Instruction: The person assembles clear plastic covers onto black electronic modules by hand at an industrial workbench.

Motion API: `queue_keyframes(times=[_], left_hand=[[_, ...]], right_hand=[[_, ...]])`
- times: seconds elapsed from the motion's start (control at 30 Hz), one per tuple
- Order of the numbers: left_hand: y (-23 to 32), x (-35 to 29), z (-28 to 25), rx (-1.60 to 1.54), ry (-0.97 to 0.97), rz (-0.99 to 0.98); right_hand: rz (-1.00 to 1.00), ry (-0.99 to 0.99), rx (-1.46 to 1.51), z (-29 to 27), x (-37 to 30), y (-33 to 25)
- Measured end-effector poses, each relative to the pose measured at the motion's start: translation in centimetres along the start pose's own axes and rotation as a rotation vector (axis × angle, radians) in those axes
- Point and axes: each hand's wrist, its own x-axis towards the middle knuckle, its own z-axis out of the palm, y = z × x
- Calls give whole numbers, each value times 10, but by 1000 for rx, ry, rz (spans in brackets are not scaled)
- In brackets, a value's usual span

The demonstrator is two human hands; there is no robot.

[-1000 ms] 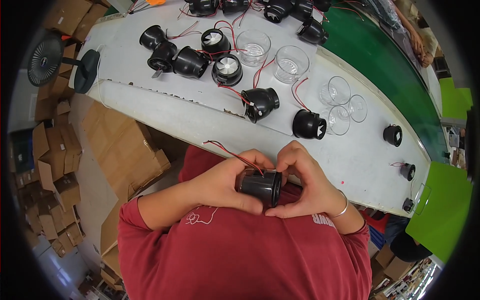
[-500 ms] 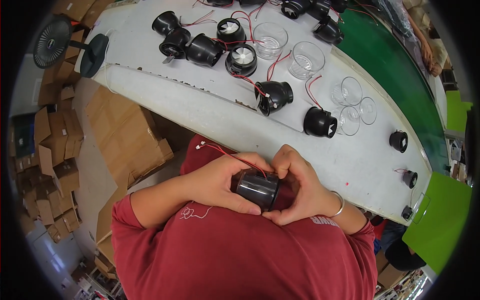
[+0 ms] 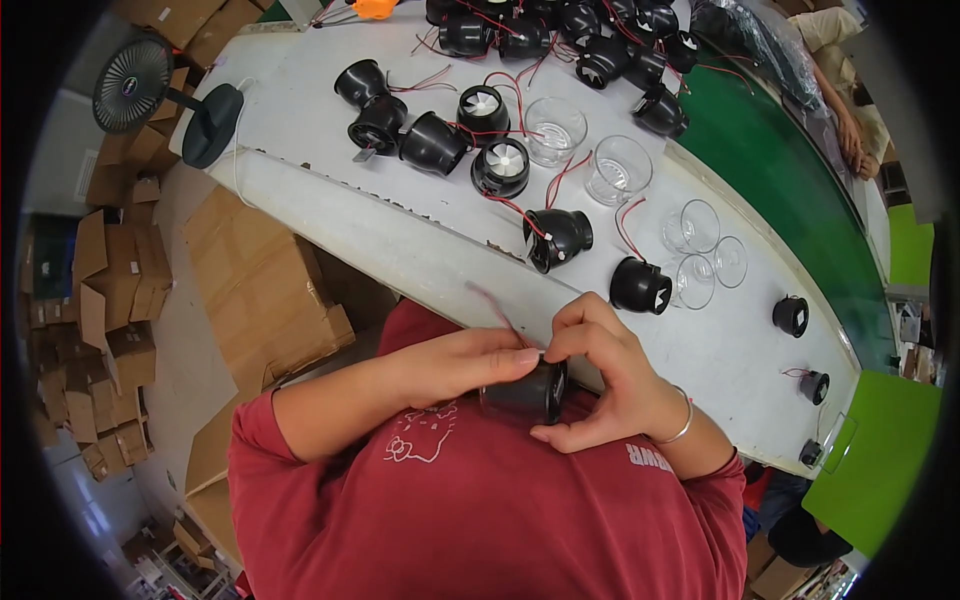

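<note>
Close to my chest, my left hand [image 3: 465, 360] holds a dark cylindrical fan unit [image 3: 535, 397] lying on its side, partly inside a see-through cup. My left thumb lies along its upper edge, and the fingers beneath are hidden. My right hand [image 3: 610, 370] curves round the dark end, its thumb below and its fingertips pinched at the upper rim, beside the wires. Red wires [image 3: 492, 302], blurred, rise from the unit above my left hand. Nearest on the table stand a black fan housing [image 3: 641, 285] and another housing [image 3: 560, 240] with red leads.
More black fan housings [image 3: 433, 143] crowd the white table [image 3: 400, 235]. Clear glass cups [image 3: 620, 170] stand mid-table, with smaller black parts [image 3: 790, 316] at right. A desk fan [image 3: 132, 86] is at the far left, a cardboard box [image 3: 265, 280] below the edge. Another person's hand [image 3: 855, 150] shows upper right.
My left thumb has moved from below the unit to its upper edge. My right fingertips have come onto the upper rim. The wires have swung upright, and the view has shifted slightly.
</note>
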Motion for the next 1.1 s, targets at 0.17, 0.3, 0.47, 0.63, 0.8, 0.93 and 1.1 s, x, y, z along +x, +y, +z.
queue_keyframes(times=[0.17,0.3,0.47,0.63,0.8,0.93,1.1], left_hand=[[15,-19,10,1070,332,841],[8,-18,25,1045,249,717],[3,-19,12,871,59,487],[-16,-13,-4,772,-34,626],[-28,-17,-12,758,-32,647],[-36,-18,-15,698,-35,673],[-45,-16,-20,655,-11,727]], right_hand=[[307,117,297,12,-7,9],[277,111,360,14,-4,1],[7,4,45,10,5,-6],[102,15,95,25,-7,6],[102,27,174,34,-10,14],[121,-7,229,37,-10,14],[196,-91,274,38,-1,8]])
